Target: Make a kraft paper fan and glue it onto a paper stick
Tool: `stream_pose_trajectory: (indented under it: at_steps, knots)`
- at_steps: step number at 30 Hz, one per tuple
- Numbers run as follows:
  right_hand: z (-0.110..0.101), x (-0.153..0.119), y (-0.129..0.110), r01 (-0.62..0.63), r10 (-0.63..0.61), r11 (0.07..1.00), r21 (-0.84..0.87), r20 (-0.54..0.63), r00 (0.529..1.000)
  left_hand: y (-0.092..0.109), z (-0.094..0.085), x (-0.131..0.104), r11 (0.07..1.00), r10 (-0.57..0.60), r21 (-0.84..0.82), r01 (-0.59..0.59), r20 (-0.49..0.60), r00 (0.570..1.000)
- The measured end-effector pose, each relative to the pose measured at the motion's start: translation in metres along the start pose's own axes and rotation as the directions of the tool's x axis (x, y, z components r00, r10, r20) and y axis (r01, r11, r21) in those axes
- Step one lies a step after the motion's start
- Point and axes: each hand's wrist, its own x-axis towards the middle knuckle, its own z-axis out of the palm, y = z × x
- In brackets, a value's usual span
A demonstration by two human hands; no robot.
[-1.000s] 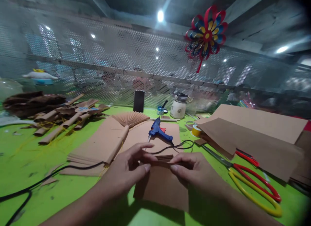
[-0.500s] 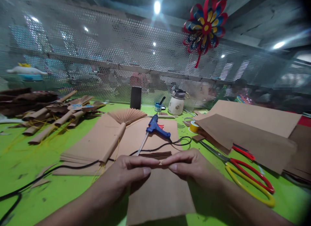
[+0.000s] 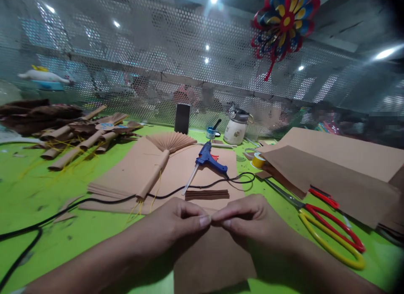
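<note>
A sheet of brown kraft paper (image 3: 214, 260) hangs toward me from my two hands over the green table. My left hand (image 3: 186, 222) pinches its far edge between thumb and fingers. Close beside it, fingertips almost touching, my right hand (image 3: 246, 216) pinches the same edge. The fold or edge itself is mostly hidden by the fingers. Just beyond lies a pleated dark brown paper strip (image 3: 207, 194). Behind that a blue glue gun (image 3: 210, 159) rests on a stack of kraft paper (image 3: 116, 174), next to a paper fan with a rolled handle (image 3: 154, 176).
Red-and-yellow-handled scissors (image 3: 331, 233) lie at the right, near large kraft sheets (image 3: 328, 172) and yellow tape (image 3: 258, 160). The glue gun's black cord (image 3: 94, 200) crosses leftward. Rolled paper pieces (image 3: 72, 153) pile up at the left. A white bottle (image 3: 235, 127) stands at the back.
My fingers have shifted along the sheet's far edge, with the left thumb now close to the right fingertips. The pleated strip shows more fully. The view has tilted slightly downward and left.
</note>
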Motion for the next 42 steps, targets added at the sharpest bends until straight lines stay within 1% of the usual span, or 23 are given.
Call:
stream_pose_trajectory:
  at_steps: [3, 6, 8, 12, 14, 16, 18, 20, 24, 28, 29, 31, 33, 36, 39, 42]
  knots:
    - [0.001, -0.001, -0.002, 0.015, -0.015, 1.000, -0.013, 0.003, 1.000, -0.002, -0.002, 0.001, 0.999, -0.049, -0.012, 0.050, 0.054, 0.997]
    - [0.001, -0.001, -0.002, -0.014, 0.014, 1.000, 0.023, 0.007, 1.000, -0.004, -0.005, 0.003, 0.998, -0.060, 0.009, 0.059, 0.069, 0.996]
    - [0.000, 0.000, -0.002, -0.005, 0.005, 1.000, 0.021, 0.011, 1.000, -0.004, -0.007, 0.003, 0.997, -0.068, 0.037, 0.066, 0.061, 0.996]
    - [-0.005, 0.000, -0.002, 0.071, -0.071, 0.997, 0.008, -0.008, 0.997, -0.003, -0.007, 0.004, 0.992, -0.063, 0.114, 0.057, 0.045, 0.997]
    - [-0.008, 0.001, -0.002, 0.051, -0.050, 0.998, 0.030, -0.010, 0.999, -0.002, -0.007, 0.005, 0.988, -0.042, 0.149, 0.037, 0.035, 0.999]
    - [-0.009, 0.002, -0.002, 0.002, -0.002, 0.998, 0.066, -0.006, 1.000, 0.000, -0.007, 0.006, 0.988, -0.020, 0.156, 0.019, 0.008, 1.000]
    - [-0.010, 0.003, -0.001, -0.043, 0.043, 0.994, 0.100, -0.004, 0.999, 0.002, -0.006, 0.005, 0.990, -0.017, 0.143, 0.017, 0.001, 1.000]
    - [-0.010, 0.004, -0.001, -0.068, 0.069, 0.990, 0.127, -0.004, 0.998, 0.005, -0.005, 0.002, 0.994, -0.042, 0.101, 0.039, 0.020, 0.999]
    - [-0.009, 0.004, -0.004, -0.052, 0.054, 0.989, 0.140, -0.010, 0.998, 0.009, -0.002, -0.004, 0.998, -0.064, -0.004, 0.065, 0.071, 0.995]
    - [-0.007, 0.003, -0.005, -0.029, 0.033, 0.996, 0.084, -0.056, 0.998, 0.002, -0.001, 0.000, 0.997, -0.064, -0.022, 0.068, 0.152, 0.986]
    - [-0.006, 0.003, -0.005, -0.020, 0.024, 0.998, 0.065, -0.063, 0.998, -0.002, -0.001, 0.001, 0.998, -0.062, -0.023, 0.067, 0.154, 0.986]
    - [-0.004, 0.003, -0.004, 0.017, -0.016, 1.000, 0.013, -0.072, 0.997, -0.008, -0.001, 0.005, 0.998, -0.052, -0.013, 0.053, 0.113, 0.992]
    - [-0.003, 0.003, -0.005, 0.072, -0.079, 0.995, -0.075, -0.091, 0.993, -0.013, -0.001, 0.006, 0.999, -0.041, 0.025, 0.039, 0.077, 0.996]
    - [-0.001, 0.002, -0.007, 0.133, -0.154, 0.973, -0.189, -0.099, 0.983, -0.014, 0.001, 0.005, 0.994, -0.015, 0.112, 0.007, 0.065, 0.998]
    - [0.001, 0.001, -0.009, 0.122, -0.138, 0.978, -0.171, -0.086, 0.987, -0.010, 0.002, 0.003, 0.988, 0.013, 0.153, -0.023, 0.065, 0.998]
    - [0.001, 0.001, -0.010, 0.083, -0.095, 0.989, -0.118, -0.098, 0.991, -0.007, 0.002, 0.003, 0.980, 0.005, 0.196, -0.017, 0.063, 0.998]
